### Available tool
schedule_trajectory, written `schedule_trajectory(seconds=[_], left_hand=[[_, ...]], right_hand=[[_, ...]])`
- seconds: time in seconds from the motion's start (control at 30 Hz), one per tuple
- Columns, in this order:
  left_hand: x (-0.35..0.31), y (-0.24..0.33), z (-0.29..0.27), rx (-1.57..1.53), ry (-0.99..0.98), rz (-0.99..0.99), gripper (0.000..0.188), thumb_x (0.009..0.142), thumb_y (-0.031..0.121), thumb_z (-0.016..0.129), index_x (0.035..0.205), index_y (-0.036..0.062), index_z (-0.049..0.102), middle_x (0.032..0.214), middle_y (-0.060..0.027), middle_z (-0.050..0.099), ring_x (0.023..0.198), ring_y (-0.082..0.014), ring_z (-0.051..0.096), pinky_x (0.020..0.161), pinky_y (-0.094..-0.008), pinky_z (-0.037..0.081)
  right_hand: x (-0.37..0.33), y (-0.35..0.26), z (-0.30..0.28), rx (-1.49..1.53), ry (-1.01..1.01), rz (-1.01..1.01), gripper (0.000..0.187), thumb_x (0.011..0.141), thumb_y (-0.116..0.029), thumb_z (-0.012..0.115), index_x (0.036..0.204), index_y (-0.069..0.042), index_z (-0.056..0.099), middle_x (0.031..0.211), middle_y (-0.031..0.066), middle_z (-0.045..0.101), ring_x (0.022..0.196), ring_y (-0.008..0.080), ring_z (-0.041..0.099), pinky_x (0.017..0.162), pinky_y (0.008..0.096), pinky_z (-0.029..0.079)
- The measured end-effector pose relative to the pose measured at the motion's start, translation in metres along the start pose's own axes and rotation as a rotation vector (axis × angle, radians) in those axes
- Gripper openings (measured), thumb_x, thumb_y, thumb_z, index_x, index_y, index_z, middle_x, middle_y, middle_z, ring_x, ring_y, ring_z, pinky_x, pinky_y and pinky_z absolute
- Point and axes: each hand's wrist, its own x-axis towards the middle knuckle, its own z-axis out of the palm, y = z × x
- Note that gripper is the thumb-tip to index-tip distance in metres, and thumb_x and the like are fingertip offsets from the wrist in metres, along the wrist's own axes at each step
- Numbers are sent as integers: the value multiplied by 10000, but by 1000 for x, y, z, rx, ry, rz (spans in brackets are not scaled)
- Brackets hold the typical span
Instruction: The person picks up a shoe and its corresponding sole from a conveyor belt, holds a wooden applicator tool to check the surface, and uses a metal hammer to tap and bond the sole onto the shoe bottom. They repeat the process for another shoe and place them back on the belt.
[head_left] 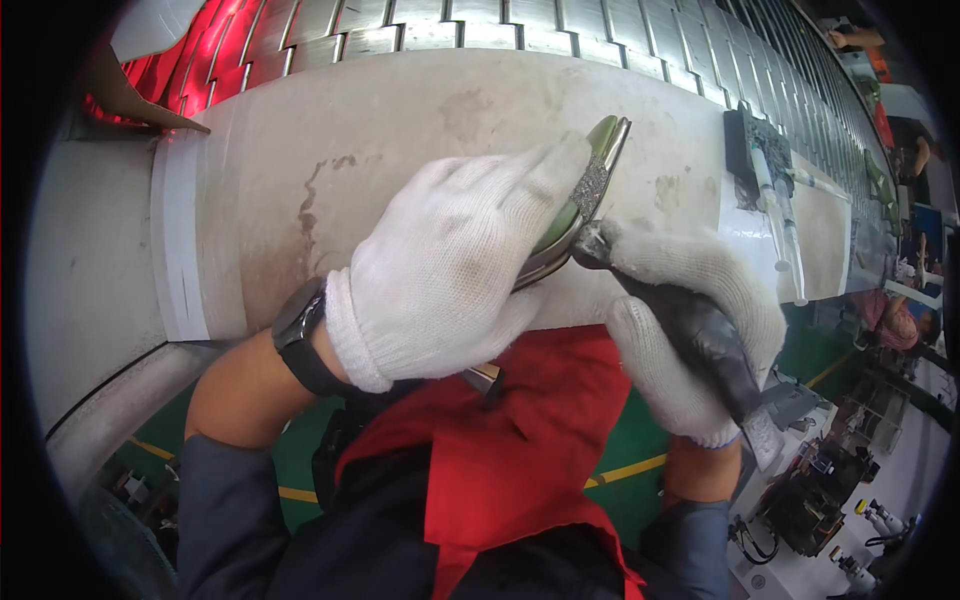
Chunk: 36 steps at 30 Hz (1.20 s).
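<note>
My left hand (450,255), in a white knitted glove, is closed round a long curved part (607,140) with green faces and a shiny metal edge. A rough grey patch lies across that part just past my fingers. A metal end (485,378) shows below my left hand; whether it belongs to the same part I cannot tell. My right hand (720,290), gloved alike, grips a dark tool with a black-wrapped handle (705,340). The tool's dark rounded tip is at the part's metal edge, beside my left fingers. Its exact kind is not clear.
Under my hands is a pale stained worktop (400,120). Beyond it runs a metal slat conveyor (480,25), lit red at the left. On the right lie clear syringe-like tubes (785,215) and a dark block (742,160). A brown cardboard flap (130,95) juts in at upper left.
</note>
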Motion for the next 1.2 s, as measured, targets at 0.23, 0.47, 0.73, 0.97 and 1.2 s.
schedule_trajectory(seconds=[0.23, 0.47, 0.73, 0.97, 1.2], left_hand=[[-2, -4, 2, -50, 20, 22, 849, 770, 110, 794, 1551, -24, 491, 1324, -244, 672, 1249, -438, 639, 1090, -489, 487], [-7, -10, 0, -51, 38, 144, 990, 681, 173, 855, 1568, -18, 458, 1353, -261, 655, 1257, -459, 635, 1112, -500, 477], [-17, -41, -23, -177, -113, 90, 548, 1014, 279, 612, 1423, -86, 589, 1338, -302, 662, 1252, -483, 624, 1086, -509, 486], [-17, -47, -18, -215, -56, 104, 506, 1005, 238, 623, 1413, -61, 610, 1306, -282, 683, 1201, -467, 643, 1064, -507, 486], [-19, -44, -5, -169, 58, 110, 486, 972, 188, 657, 1402, -35, 626, 1232, -269, 700, 1122, -464, 657, 1006, -513, 499]], right_hand=[[-29, -11, 63, -15, 387, -23, 314, 876, -13, 789, 1165, 53, 686, 1194, 287, 743, 1095, 377, 761, 985, 428, 597], [-44, -25, 106, 42, 473, 11, 372, 836, 11, 805, 1189, 48, 693, 1196, 256, 742, 1108, 391, 753, 992, 440, 596], [-39, -6, 75, 26, 349, -94, 381, 851, 24, 785, 1216, 38, 676, 1201, 257, 747, 1117, 383, 750, 986, 446, 586], [-44, -7, 91, 130, 233, -26, 355, 826, -20, 818, 1161, 23, 710, 1168, 247, 755, 1065, 389, 755, 958, 449, 595], [-32, -17, 79, -7, 111, -22, 373, 765, -1, 818, 1123, 20, 715, 1071, 230, 763, 996, 394, 760, 917, 435, 601]])
